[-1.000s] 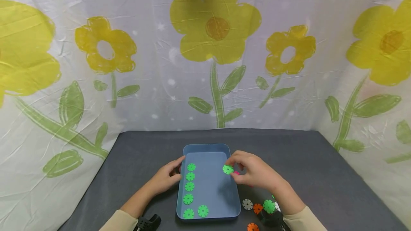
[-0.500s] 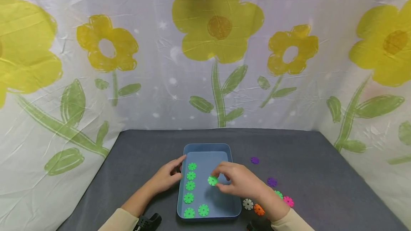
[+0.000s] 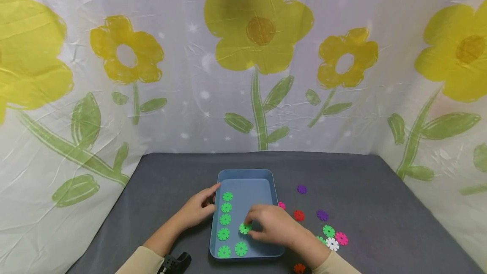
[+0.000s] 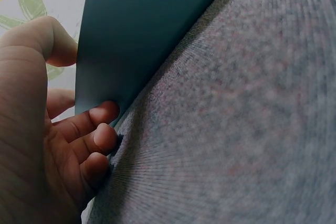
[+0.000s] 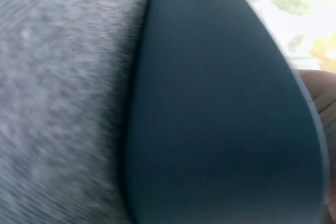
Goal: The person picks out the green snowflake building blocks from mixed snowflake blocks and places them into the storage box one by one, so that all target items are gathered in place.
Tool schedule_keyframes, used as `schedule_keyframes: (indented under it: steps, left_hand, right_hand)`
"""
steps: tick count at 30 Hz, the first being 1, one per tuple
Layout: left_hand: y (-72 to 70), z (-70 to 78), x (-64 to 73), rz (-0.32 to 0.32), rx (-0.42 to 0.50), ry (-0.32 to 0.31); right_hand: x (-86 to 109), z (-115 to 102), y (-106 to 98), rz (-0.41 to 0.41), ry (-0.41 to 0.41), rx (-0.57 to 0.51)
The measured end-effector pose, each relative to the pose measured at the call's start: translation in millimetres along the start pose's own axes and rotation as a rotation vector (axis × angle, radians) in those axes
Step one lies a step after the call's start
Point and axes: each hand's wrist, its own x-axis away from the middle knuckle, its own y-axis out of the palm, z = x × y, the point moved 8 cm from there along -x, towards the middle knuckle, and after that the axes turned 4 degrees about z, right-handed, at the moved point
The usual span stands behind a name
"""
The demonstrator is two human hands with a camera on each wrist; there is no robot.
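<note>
Right hand point(image 3: 272, 223), pinching a green disc point(image 3: 243, 229), moved toward the tray point(image 3: 247, 189)'s near edge; left hand point(image 3: 194, 212), spread, touches left edge.

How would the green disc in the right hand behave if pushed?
The green disc probably feels light, since the right hand holds it in a pinch. It looks stiff, showing no sag. Pushed, it would likely slide rather than roll, as similar discs lie flat in the tray.

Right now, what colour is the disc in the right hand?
The disc is green, clearest in the head view.
</note>
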Motion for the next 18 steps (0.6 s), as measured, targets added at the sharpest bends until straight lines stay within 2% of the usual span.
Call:
schedule_keyframes:
  steps: [7, 18]
  left_hand:
    - [1.4, -1.7, -0.2, 0.001, 0.007, -0.024]
    - [1.5, -2.3, -0.6, 0.003, -0.002, -0.023]
  right_hand:
    - [0.4, -1.4, 13.8, 0.007, -0.050, 0.058]
    - [2.1, -3.7, 17.7, 0.009, -0.085, 0.031]
